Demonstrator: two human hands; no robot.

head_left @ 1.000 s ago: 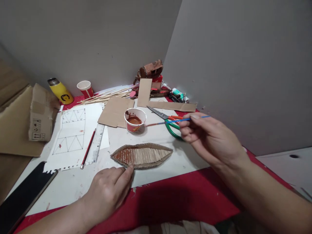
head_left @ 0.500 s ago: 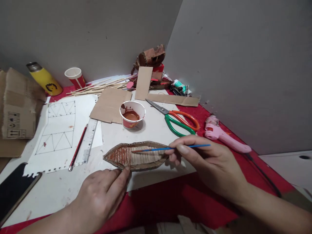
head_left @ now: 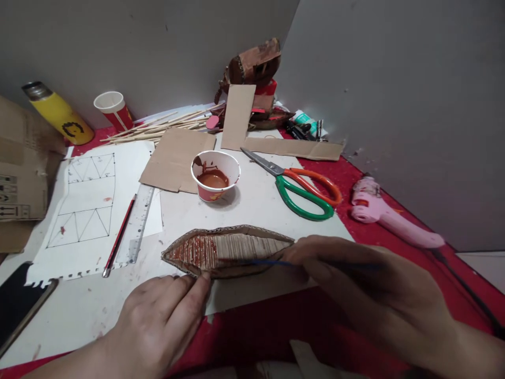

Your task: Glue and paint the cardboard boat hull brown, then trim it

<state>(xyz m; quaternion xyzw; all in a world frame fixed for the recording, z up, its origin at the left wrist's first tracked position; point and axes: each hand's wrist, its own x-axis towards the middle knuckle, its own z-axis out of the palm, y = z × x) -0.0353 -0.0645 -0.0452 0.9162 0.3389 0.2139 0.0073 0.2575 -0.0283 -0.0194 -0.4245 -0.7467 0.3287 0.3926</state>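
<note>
A small cardboard boat (head_left: 252, 247) lies on the white sheet, its ribbed inside coated with wet reddish-brown paint at the left end and bare towards the right. My left hand (head_left: 163, 310) is closed at its near edge, a fingertip pressed on the rim; the other fingertips are hidden. Pinched in my right hand (head_left: 355, 284), slightly blurred, is a thin blue paintbrush (head_left: 272, 262), whose tip reaches the lower side of the boat's inside near the paint's border. Behind the boat stands a paper cup (head_left: 216, 179) with brown paint in it and smears on its inner wall.
Scissors (head_left: 295, 184) and a pink glue gun (head_left: 390, 213) lie to the right. Left are a pencil (head_left: 120, 234), a ruler (head_left: 140, 231), a drawing (head_left: 87, 195) and a phone (head_left: 23, 305). Cardboard pieces (head_left: 177, 158), sticks (head_left: 165, 126) and a yellow bottle (head_left: 59, 116) sit farther back.
My right hand and the paintbrush have moved down and to the right, bringing the tip towards the boat's near side. My left hand stays at the rim. The view has shifted slightly.
</note>
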